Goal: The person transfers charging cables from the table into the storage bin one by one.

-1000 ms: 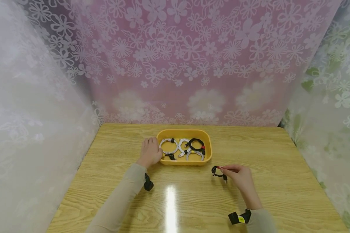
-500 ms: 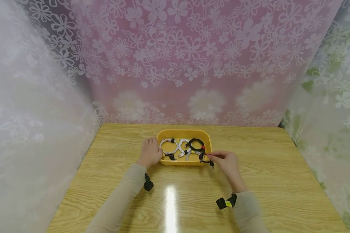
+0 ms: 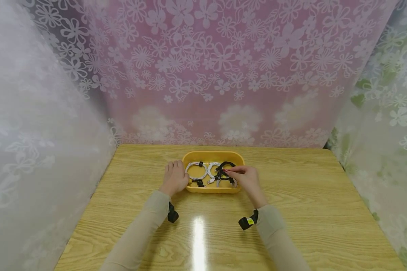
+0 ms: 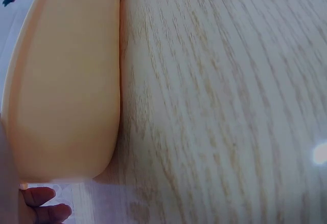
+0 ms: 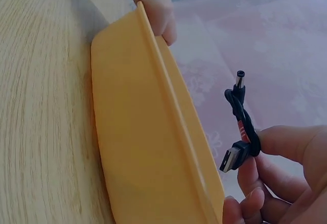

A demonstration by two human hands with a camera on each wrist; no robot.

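Note:
My left hand (image 3: 175,177) grips the left end of a yellow plastic bin (image 3: 211,190), with the thumb over the rim. My right hand (image 3: 248,181) pinches a short coiled black USB cable (image 5: 250,132) by its red tie, between thumb and fingertips. In the right wrist view its USB plug (image 5: 231,158) and a round barrel plug (image 5: 239,80) stick out. The held cable is above the bin's right half, overlapping a black cable (image 3: 226,163) there in the head view. Also lying in the bin are a white coiled cable (image 3: 196,178) and a second white cable (image 3: 210,169).
A small black cable (image 3: 200,183) lies at the bin's front left, and a grey cable is partly hidden under the right hand. The bin stands on a wooden table (image 3: 156,241) near its back edge. Floral curtains (image 3: 203,75) hang behind and on both sides.
My right hand has carried the black USB cable left and away from me, from above the table to above the bin's right half. The left hand stays on the bin.

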